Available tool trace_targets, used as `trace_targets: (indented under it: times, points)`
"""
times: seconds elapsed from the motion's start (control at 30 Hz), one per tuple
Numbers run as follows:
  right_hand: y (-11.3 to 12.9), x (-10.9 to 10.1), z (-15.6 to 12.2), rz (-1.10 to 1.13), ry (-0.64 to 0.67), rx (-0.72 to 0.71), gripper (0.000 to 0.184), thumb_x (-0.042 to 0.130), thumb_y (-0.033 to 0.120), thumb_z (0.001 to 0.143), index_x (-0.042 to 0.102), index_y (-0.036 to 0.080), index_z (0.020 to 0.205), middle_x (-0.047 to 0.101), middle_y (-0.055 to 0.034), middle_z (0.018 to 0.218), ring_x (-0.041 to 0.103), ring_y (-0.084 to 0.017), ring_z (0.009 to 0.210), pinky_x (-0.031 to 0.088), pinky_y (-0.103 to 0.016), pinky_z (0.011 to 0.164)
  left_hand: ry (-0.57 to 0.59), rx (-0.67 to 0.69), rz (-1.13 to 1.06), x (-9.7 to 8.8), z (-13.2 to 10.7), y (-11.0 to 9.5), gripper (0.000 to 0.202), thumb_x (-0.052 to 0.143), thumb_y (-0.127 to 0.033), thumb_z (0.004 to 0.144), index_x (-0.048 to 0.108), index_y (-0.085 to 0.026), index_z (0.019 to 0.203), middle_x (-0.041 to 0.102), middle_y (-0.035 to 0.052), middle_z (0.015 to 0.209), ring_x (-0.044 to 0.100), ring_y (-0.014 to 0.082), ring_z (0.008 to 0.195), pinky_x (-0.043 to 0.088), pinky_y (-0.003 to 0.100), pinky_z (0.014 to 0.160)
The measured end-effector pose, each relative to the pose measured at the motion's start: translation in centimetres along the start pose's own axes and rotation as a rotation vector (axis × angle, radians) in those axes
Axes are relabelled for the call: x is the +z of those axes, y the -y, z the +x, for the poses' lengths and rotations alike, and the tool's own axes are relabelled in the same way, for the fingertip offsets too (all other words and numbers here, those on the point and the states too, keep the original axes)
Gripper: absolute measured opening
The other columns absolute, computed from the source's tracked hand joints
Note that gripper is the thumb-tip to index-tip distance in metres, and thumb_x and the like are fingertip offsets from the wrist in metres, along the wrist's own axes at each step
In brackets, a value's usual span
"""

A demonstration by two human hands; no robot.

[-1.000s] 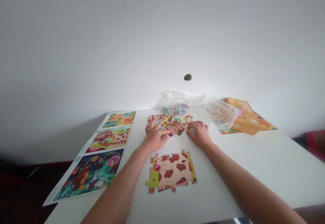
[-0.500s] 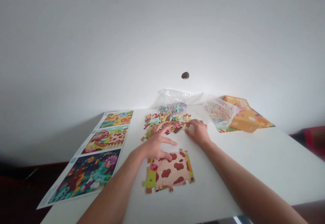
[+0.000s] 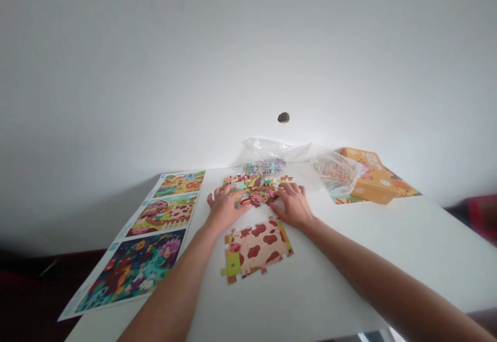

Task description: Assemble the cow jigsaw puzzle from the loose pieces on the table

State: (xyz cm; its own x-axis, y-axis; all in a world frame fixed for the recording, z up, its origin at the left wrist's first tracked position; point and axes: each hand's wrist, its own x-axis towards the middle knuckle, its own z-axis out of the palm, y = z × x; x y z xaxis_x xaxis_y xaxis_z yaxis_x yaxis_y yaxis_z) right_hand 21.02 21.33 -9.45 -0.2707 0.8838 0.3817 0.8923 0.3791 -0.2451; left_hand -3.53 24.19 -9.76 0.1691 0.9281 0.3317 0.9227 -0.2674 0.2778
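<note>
**Left hand** (image 3: 224,208): bare, palm down, fingers (image 3: 216,197) spread and open, tips at the left edge of the heap; nothing visibly held.

**Right hand** (image 3: 292,206): bare, palm down, fingers (image 3: 285,192) curved downward onto the near right side of the heap. Contact is clear; whether a piece is pinched cannot be told.

**Heap of jigsaw pieces** (image 3: 252,189): loose, multicoloured cardboard pieces, lying between and just ahead of the hands, with the right hand the nearer.

**Part-assembled cow puzzle** (image 3: 257,246): pink-tan with brown patches and a cow's snout at its left end, ragged interlocking edges. It lies flat just nearer the wearer than both hands, long axis running roughly left to right, tilted up toward the right. The heel of the right hand is nearly at its upper right corner.

**White table surface** (image 3: 349,259): carries everything listed.

**Printed picture sheet** (image 3: 132,269): three stacked colour scenes, left of the hands; its small print is unreadable.

**Clear plastic bags** (image 3: 336,172): crumpled, beyond the heap, one holding more pieces.

**Orange cardboard box** (image 3: 368,184): far right, with lettering too small to read.
</note>
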Motion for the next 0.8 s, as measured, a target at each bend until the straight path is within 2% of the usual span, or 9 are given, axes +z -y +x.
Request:
trace_targets:
  times: [0.13,0.23,0.3,0.4,0.5,0.6,0.73,0.8]
  points:
    - [1.0,1.0,1.5,0.022,-0.035,-0.006,0.031,0.061,0.051,0.089,0.068,0.025,0.104,0.066,-0.0077,0.105,0.049,-0.027,0.104,0.030,-0.043,0.095,0.005,0.064,-0.062,0.8,0.2,0.8,0.034,0.072,-0.045,0.080,0.074,-0.034,0.111,0.057,0.0032,0.135,0.050,0.0317,0.124,0.041,0.052,0.106]
    - [0.8,1.4,1.9,0.052,-0.026,-0.006,0.023,0.062,0.046,0.089,0.068,0.025,0.097,0.066,-0.0059,0.100,0.049,-0.026,0.102,0.029,-0.040,0.093,-0.005,0.146,-0.116,1.1,0.4,1.2,0.029,0.072,-0.037,0.081,0.075,-0.031,0.109,0.058,0.0025,0.133,0.051,0.0285,0.123,0.042,0.046,0.109]
    - [0.4,1.4,1.9,0.068,-0.014,0.006,0.024,0.065,0.045,0.086,0.069,0.025,0.098,0.066,-0.0057,0.100,0.049,-0.026,0.102,0.029,-0.039,0.091,-0.011,0.174,-0.139,1.2,0.5,1.3,0.030,0.072,-0.032,0.081,0.075,-0.029,0.111,0.059,0.0033,0.131,0.052,0.0272,0.122,0.041,0.045,0.111]
    - [-0.1,1.1,1.9,0.079,0.007,0.029,0.026,0.068,0.044,0.084,0.068,0.025,0.102,0.065,-0.0059,0.102,0.048,-0.026,0.103,0.029,-0.039,0.091,-0.009,0.123,-0.111,1.0,0.5,1.2,0.032,0.071,-0.031,0.081,0.073,-0.031,0.114,0.059,0.0041,0.132,0.051,0.0273,0.123,0.041,0.045,0.110]
    - [-0.3,0.9,2.0,0.088,0.035,0.048,0.028,0.069,0.041,0.082,0.068,0.024,0.104,0.065,-0.0057,0.103,0.049,-0.025,0.102,0.029,-0.040,0.092,-0.020,-0.046,-0.016,0.7,0.3,0.9,0.046,0.072,-0.041,0.079,0.066,-0.034,0.125,0.055,0.0072,0.136,0.049,0.0333,0.126,0.041,0.053,0.106]
    - [-0.2,0.7,2.1,0.097,0.044,0.055,0.029,0.068,0.039,0.083,0.067,0.027,0.109,0.065,-0.0053,0.105,0.048,-0.026,0.106,0.030,-0.040,0.093,-0.006,-0.153,0.017,0.5,0.3,0.9,0.062,0.072,-0.049,0.077,0.059,-0.030,0.134,0.053,0.0120,0.138,0.048,0.0377,0.126,0.042,0.057,0.103]
    - [0.1,-0.1,1.9,0.118,0.024,0.036,0.031,0.064,0.045,0.088,0.067,0.028,0.114,0.064,-0.0063,0.107,0.048,-0.027,0.108,0.030,-0.041,0.094,-0.005,-0.043,-0.047,0.8,0.5,1.5,0.057,0.072,-0.040,0.079,0.059,-0.027,0.133,0.056,0.0095,0.135,0.049,0.0318,0.126,0.039,0.047,0.109]
    - [0.6,-0.8,1.5,0.138,0.021,-0.022,0.032,0.062,0.048,0.090,0.068,0.027,0.113,0.064,-0.0068,0.107,0.049,-0.026,0.106,0.031,-0.040,0.093,-0.014,0.002,-0.063,1.1,0.5,1.8,0.056,0.072,-0.039,0.080,0.060,-0.026,0.132,0.057,0.0089,0.134,0.049,0.0297,0.126,0.038,0.044,0.111]
